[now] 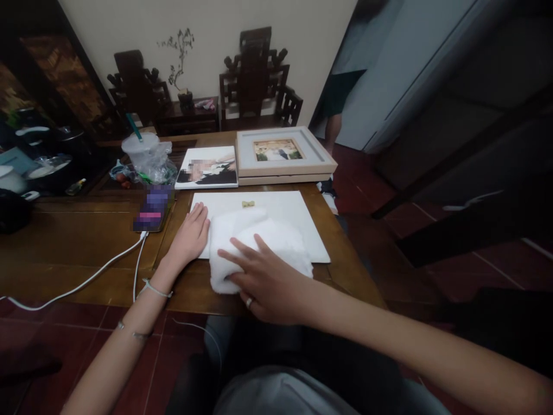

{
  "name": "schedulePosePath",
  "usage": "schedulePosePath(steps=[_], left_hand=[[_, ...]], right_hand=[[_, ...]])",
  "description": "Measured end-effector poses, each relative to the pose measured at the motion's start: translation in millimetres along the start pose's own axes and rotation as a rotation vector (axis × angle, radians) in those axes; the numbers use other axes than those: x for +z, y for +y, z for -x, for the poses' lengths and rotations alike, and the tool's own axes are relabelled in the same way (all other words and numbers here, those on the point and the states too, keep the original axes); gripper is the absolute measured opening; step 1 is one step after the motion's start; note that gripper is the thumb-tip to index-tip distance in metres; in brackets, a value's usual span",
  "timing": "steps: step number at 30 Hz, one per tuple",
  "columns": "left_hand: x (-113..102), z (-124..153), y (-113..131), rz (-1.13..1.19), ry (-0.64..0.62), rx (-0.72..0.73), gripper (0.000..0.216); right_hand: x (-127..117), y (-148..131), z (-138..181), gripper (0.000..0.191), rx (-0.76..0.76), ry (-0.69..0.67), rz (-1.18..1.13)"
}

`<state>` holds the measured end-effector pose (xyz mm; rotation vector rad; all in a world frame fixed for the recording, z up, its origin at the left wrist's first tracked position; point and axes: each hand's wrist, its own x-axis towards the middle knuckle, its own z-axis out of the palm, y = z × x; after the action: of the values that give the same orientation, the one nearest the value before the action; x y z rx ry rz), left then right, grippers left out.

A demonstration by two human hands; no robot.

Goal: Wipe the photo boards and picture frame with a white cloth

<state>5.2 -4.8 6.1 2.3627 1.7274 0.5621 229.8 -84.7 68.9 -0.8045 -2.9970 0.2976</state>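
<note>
A flat white board (309, 242) lies on the wooden table, with a small yellowish metal hanger (248, 204) near its far edge. Over its near part is a folded, fluffy white towel (224, 230), which hides that edge and hangs past it toward me. My right hand (263, 276) rests on top of the towel, fingers spread and pressed down rather than wrapped round it. At the board's left edge, my left hand (193, 233) lies flat with its fingers stretched out, just beside the towel.
Behind the board are a photo panel (216, 176) and stacked frames (285, 171). A phone (152, 210) with a white cable (108, 265) lies left, near a plastic cup (140, 147) and clear bag. Beyond the table, a person's leg (333, 129) shows near the doorway.
</note>
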Motion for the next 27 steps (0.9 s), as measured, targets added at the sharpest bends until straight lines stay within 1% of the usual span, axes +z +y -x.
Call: schedulePosePath(steps=[2, 5, 10, 13, 16, 19, 21, 23, 25, 27], left_hand=[[-0.5, -0.1, 0.6, 0.001, -0.012, -0.004, 0.053], [-0.8, 0.2, 1.6, -0.004, -0.024, -0.012, 0.054], [0.0, 0.0, 0.4, 0.044, -0.010, -0.022, 0.053], [-1.4, -2.7, -2.6, 0.161, 0.012, -0.084, 0.053], [-4.2, -6.8, -6.7, 0.327, 0.078, -0.187, 0.056], [-7.5, -9.5, -9.7, 0.465, 0.143, -0.227, 0.060], [-9.8, -9.6, -9.7, 0.492, 0.176, -0.242, 0.061], [-12.2, -8.5, -7.6, 0.464, 0.195, -0.253, 0.063], [-14.0, -6.6, -3.5, 0.418, 0.198, -0.261, 0.066], [-14.2, -4.5, 1.4, 0.373, 0.192, -0.248, 0.066]], right_hand=[[-3.9, 3.9, -0.3, 0.033, 0.011, 0.006, -0.059], [-10.2, 24.8, -12.4, 0.038, 0.070, 0.030, -0.092], [-17.7, 65.1, -52.1, 0.049, 0.165, 0.049, -0.038], [-17.4, 73.7, -78.3, 0.054, 0.218, 0.020, 0.026], [-10.4, 67.5, -96.2, 0.054, 0.233, 0.033, 0.098], [0.6, 51.0, -98.1, 0.049, 0.139, 0.041, 0.154], [6.5, 37.4, -89.3, 0.045, 0.030, 0.039, 0.172], [8.5, 24.4, -74.2, 0.041, -0.088, 0.051, 0.176], [5.0, 14.7, -56.2, 0.038, -0.190, 0.051, 0.154], [-3.8, 11.0, -39.4, 0.035, -0.232, 0.017, 0.100]])
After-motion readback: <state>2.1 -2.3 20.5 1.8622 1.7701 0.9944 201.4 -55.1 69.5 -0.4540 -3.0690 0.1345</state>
